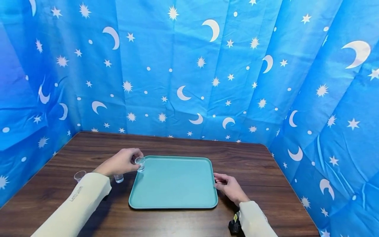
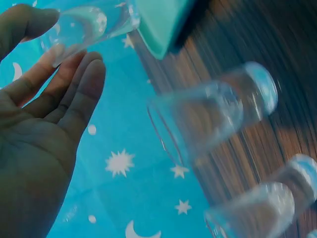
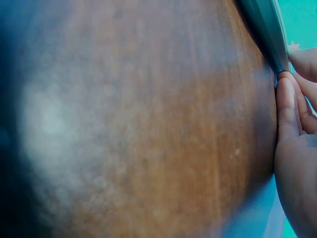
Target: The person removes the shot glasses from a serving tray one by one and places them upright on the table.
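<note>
My left hand [image 1: 122,161] pinches a small clear glass [image 1: 140,166] between thumb and fingertips, upright at the far left corner of the mint-green tray [image 1: 174,184]. Whether its base touches the tray, I cannot tell. In the left wrist view this glass [image 2: 94,25] shows no coloured contents. Two more clear glasses stand left of the tray: one [image 1: 119,178] just under the left wrist, another [image 1: 79,175] partly behind the sleeve. At the tray's right rim, my right hand [image 1: 232,188] holds the edge, thumb on one side and fingers on the other in the right wrist view.
A dark wood table [image 1: 245,164] carries everything. Blue curtains [image 1: 189,75] with white moons and stars hang behind it and at both sides. A black wrist device [image 1: 235,225] sits under the right cuff.
</note>
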Demonstrator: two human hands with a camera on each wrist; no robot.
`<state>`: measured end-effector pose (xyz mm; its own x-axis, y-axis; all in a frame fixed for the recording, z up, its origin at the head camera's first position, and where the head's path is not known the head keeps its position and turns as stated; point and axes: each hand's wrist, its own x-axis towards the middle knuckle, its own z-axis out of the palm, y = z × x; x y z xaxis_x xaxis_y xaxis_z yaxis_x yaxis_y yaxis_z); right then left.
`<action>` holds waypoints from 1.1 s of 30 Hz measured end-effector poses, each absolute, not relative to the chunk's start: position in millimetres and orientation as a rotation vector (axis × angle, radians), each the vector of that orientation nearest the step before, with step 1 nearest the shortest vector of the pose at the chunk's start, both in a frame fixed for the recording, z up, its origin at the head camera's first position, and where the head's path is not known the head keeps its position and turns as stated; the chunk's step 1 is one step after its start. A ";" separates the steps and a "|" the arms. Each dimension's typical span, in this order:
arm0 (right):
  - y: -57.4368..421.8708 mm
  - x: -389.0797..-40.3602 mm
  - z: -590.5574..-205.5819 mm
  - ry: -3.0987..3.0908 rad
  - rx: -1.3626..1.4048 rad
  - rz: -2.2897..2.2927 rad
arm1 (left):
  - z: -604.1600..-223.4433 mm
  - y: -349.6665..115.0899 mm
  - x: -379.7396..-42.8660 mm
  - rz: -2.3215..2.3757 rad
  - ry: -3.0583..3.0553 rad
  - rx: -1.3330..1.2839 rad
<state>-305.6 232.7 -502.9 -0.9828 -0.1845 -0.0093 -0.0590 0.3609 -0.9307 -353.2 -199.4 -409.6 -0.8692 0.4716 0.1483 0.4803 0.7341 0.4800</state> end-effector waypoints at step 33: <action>235.3 -310.5 -499.1 2.553 -0.224 -1.621 | -419.8 -225.4 -345.5 -0.560 -3.082 -0.709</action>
<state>-310.5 235.3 -499.1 -0.9832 -0.1820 -0.0129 -0.0657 0.4191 -0.9056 -345.5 -225.4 -419.8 -0.9001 0.4355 0.0098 0.4112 0.8419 0.3495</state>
